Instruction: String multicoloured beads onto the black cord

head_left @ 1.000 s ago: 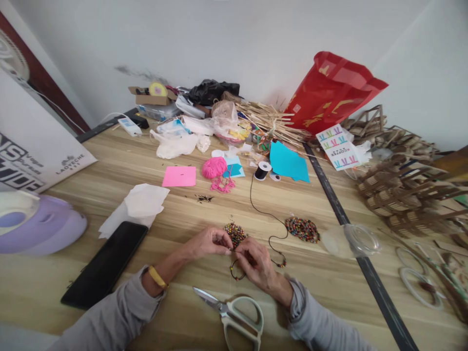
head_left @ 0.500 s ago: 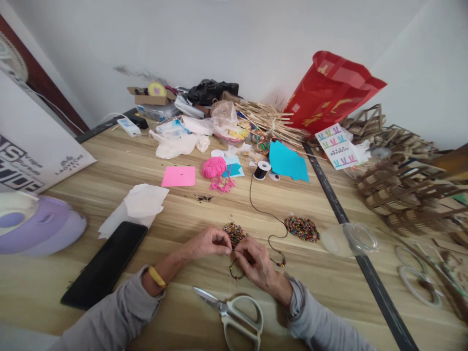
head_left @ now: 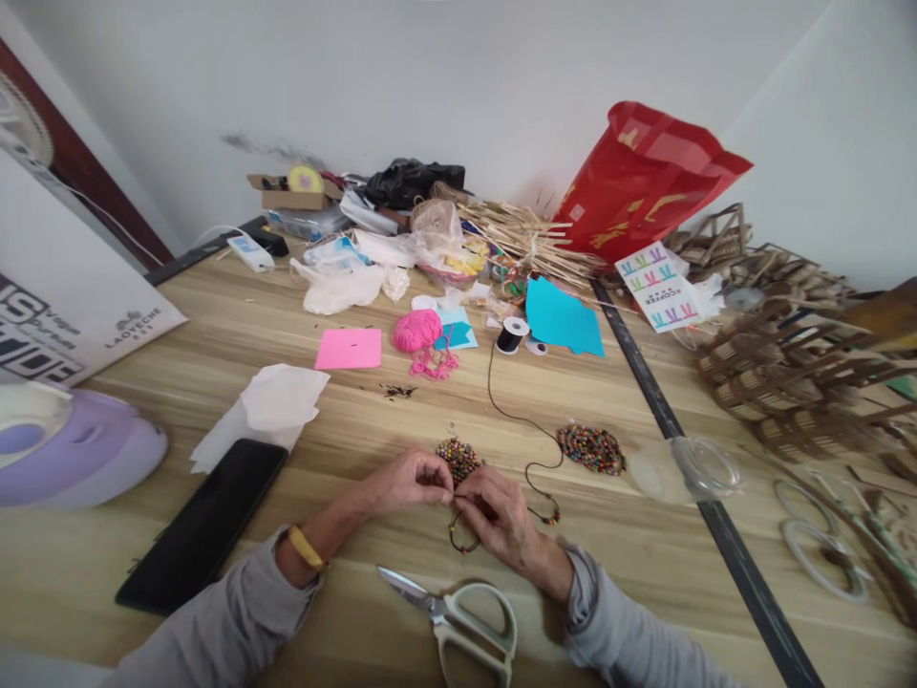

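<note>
My left hand [head_left: 419,480] and my right hand [head_left: 500,513] meet at the fingertips, both pinching a thin black cord [head_left: 453,533]. The cord hangs in a small loop below the fingers, with a few coloured beads strung on it. Just behind the fingertips lies a pile of loose multicoloured beads [head_left: 457,461]. Another length of black cord runs from a spool [head_left: 512,335] toward my right hand and carries a few beads near its end [head_left: 551,519]. Scissors [head_left: 458,612] with pale handles lie in front of my hands, blades slightly apart or closed, I cannot tell.
Strung beads [head_left: 591,449] lie to the right, beside a clear plastic lid [head_left: 688,469]. A black phone [head_left: 204,526] and white paper [head_left: 268,406] are at left. Pink yarn [head_left: 416,331], a pink card [head_left: 349,349] and blue paper [head_left: 564,317] sit farther back. Woven baskets [head_left: 766,392] stand at right.
The view has shifted very slightly. Both hands keep their pinch on the cord at almost the same spot, and the objects on the table stay where they were.
</note>
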Demonstrator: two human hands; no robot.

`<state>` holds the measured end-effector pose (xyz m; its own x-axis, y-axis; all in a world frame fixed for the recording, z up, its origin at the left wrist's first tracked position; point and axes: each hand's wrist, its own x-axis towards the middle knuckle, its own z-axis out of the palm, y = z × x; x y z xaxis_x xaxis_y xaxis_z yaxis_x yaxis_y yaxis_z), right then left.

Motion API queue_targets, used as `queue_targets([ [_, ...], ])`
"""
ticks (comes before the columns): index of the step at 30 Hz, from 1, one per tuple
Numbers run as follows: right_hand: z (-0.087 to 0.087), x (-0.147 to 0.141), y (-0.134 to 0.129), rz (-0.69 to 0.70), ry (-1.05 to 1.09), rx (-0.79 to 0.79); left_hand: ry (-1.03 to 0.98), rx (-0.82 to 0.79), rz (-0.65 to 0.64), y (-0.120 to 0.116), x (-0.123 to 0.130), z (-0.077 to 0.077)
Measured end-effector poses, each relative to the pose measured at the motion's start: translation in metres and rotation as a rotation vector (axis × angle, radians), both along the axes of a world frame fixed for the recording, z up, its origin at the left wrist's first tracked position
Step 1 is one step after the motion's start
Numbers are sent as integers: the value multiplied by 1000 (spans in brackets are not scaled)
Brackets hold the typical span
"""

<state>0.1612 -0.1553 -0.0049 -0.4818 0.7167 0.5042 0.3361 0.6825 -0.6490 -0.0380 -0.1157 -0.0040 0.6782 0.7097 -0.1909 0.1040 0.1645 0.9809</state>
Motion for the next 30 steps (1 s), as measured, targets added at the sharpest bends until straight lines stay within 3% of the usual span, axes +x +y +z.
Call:
queue_targets([
  [22,-1,0,-1,0,0,10,37,6,-11,-1,0,3],
  [30,-3,0,-1,-12,-9,7,-33,-59,18,0,0,3],
])
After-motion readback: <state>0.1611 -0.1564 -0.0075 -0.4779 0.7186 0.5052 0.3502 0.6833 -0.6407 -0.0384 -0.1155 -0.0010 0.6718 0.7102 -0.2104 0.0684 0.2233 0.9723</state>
